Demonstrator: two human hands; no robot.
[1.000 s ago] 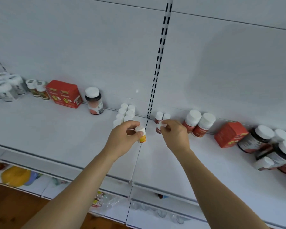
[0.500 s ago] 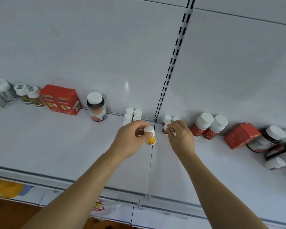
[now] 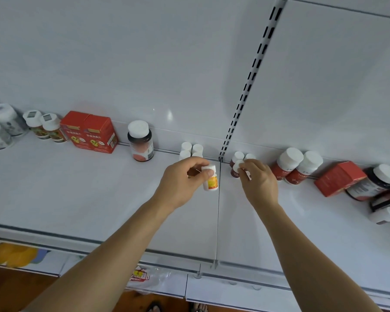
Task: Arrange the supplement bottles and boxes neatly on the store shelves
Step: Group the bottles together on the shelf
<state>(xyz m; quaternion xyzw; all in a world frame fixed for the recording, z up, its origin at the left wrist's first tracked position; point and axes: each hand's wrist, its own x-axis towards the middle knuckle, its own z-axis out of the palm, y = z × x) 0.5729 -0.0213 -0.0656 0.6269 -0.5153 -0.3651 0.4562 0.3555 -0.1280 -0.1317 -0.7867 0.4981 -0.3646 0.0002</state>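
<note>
Partly hiding white bottles behind, left hand grips small bottle; right hand pinches red bottle.

White shelf, along its back: grey-labelled bottles far left, two white-capped bottles, red boxes, dark bottle, small white bottles, red-labelled bottles, tilted red box, dark jars far right.

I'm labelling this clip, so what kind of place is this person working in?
Most likely a shop aisle, perhaps a pharmacy: a white shelf on a slotted upright, stocked with red boxes and white-capped bottles.
</note>
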